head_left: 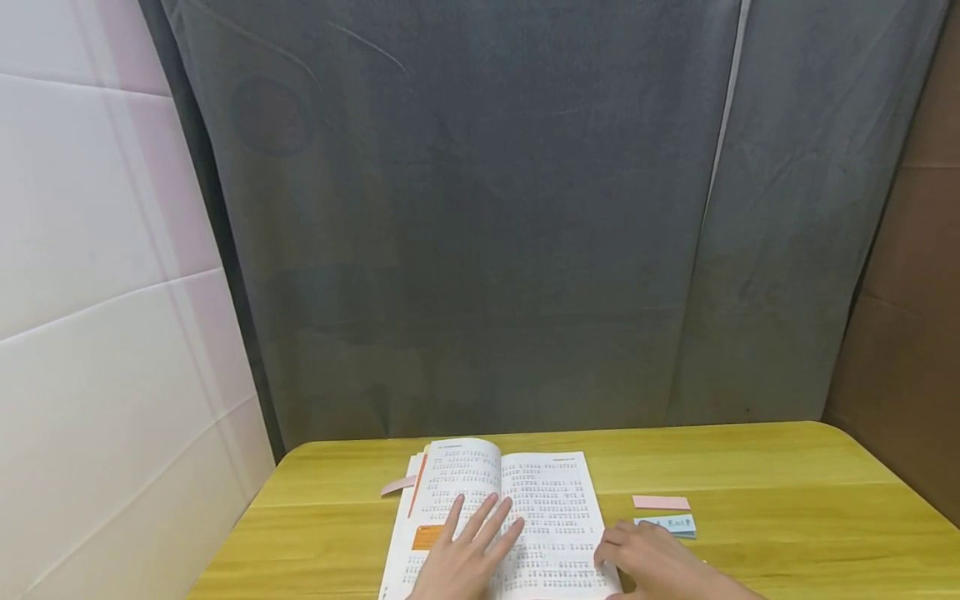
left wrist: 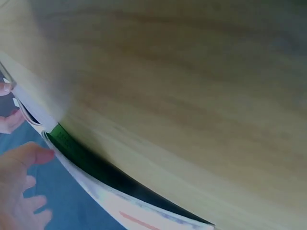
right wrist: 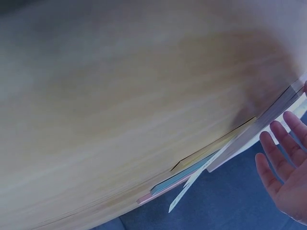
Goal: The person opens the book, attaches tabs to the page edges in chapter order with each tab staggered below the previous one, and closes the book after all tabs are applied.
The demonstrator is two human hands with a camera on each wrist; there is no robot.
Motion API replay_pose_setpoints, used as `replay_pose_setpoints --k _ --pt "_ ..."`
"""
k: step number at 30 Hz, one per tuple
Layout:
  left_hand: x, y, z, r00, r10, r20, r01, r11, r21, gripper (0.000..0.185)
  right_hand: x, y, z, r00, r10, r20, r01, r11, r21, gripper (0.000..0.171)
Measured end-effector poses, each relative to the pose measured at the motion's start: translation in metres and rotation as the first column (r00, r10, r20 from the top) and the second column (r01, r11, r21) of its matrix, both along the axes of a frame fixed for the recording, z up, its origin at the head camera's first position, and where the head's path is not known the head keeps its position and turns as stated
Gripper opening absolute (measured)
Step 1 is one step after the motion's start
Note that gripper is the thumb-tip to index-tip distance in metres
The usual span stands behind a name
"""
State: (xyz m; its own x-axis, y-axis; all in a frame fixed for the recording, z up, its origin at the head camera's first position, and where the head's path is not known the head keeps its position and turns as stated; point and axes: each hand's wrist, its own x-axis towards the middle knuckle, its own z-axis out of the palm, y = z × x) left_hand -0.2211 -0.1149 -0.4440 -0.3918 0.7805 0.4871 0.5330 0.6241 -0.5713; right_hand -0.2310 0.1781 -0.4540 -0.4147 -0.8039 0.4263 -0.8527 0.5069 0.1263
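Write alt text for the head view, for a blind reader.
A person's left hand lies spread across an open book on a yellowish wood-grained table, while the right hand rests at the book's right edge. A pink strip and a light blue strip lie right of the book, before a dark grey backdrop.

Open book (head_left: pixel 542 510), face up before me
I have it lying on the yellow wood-grain table (head_left: pixel 330 533), left of centre; rows of small dark print run down both white pages; the left page (head_left: pixel 453 475) bows up beside the spine, the right page (head_left: pixel 562 542) lies flatter; low on the left I see an orange block (head_left: pixel 423 538), and higher an orange line (head_left: pixel 417 486) by the outer edge; a pink strip (head_left: pixel 397 485) juts from that side.
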Motion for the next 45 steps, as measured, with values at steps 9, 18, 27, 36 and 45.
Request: replay_pose_setpoints --k 9,18,27,36,45 --pt "0.004 0.023 -0.007 0.951 -0.071 0.300 0.066 0.997 0.026 0.060 0.000 0.001 0.000 1.000 -0.005 0.027 0.005 1.000 0.020 0.043" --pt "0.010 0.038 -0.001 0.871 0.016 0.492 -0.018 1.000 0.001 0.062 0.000 0.001 0.001 0.999 -0.022 0.047 0.020 0.999 0.039 0.042" --pt "0.009 0.041 0.005 0.805 0.129 0.579 -0.139 0.990 -0.027 0.065 -0.001 0.001 0.002 0.999 -0.021 0.045 0.019 0.998 0.055 0.042" --pt "0.003 0.038 0.010 0.755 0.107 0.647 -0.140 0.990 0.001 0.065 -0.001 0.002 0.002 0.997 -0.029 0.076 0.025 0.998 0.058 0.044" --pt "-0.002 0.032 0.017 0.736 0.047 0.676 -0.109 0.993 0.050 0.050 -0.001 0.002 0.005 0.994 -0.035 0.108 0.030 0.999 0.040 0.043"
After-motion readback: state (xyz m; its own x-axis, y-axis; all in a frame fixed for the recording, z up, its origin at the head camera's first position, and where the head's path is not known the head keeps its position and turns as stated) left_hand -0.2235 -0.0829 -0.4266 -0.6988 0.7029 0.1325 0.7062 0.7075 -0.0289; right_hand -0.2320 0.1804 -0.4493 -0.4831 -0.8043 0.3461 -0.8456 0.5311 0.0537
